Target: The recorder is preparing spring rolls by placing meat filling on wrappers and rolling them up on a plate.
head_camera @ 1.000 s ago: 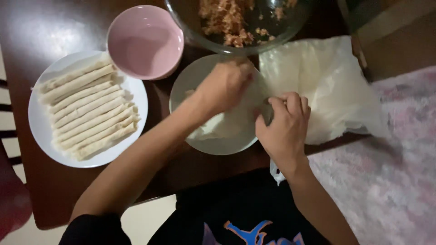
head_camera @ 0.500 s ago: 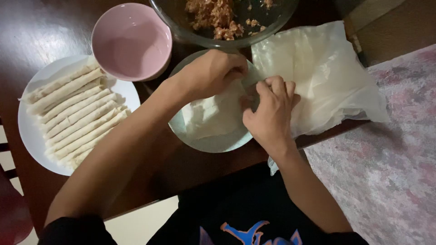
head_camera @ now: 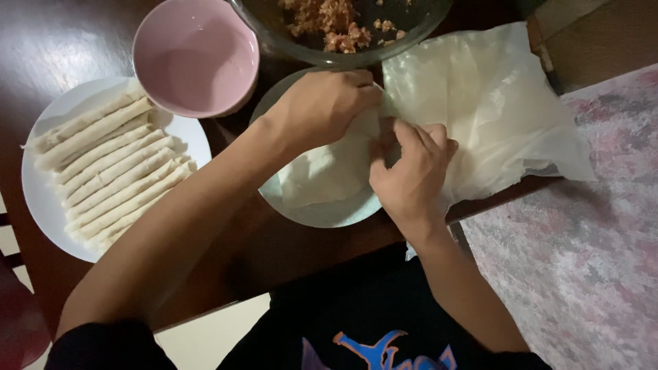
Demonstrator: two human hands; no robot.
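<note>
A thin pale wrapper sheet [head_camera: 329, 175] lies on a small round plate [head_camera: 322, 214] at the table's middle. My left hand [head_camera: 322, 106] rests over the sheet's far edge, fingers curled down onto it. My right hand [head_camera: 409, 171] pinches the same sheet at its right side, next to the plate's rim. Both hands meet near the sheet's upper right corner. Whatever lies under the fingers is hidden.
A stack of loose wrapper sheets [head_camera: 486, 103] lies right of the plate. A white plate [head_camera: 41, 199] at the left holds several thin finished rolls [head_camera: 110, 175]. A pink bowl [head_camera: 195, 58] and a glass bowl of minced filling [head_camera: 343, 27] stand behind. A patterned rug [head_camera: 589, 240] covers the floor at right.
The view has shifted slightly. My right hand has slid from the plate's right rim up and inward to meet my left hand on the sheet.
</note>
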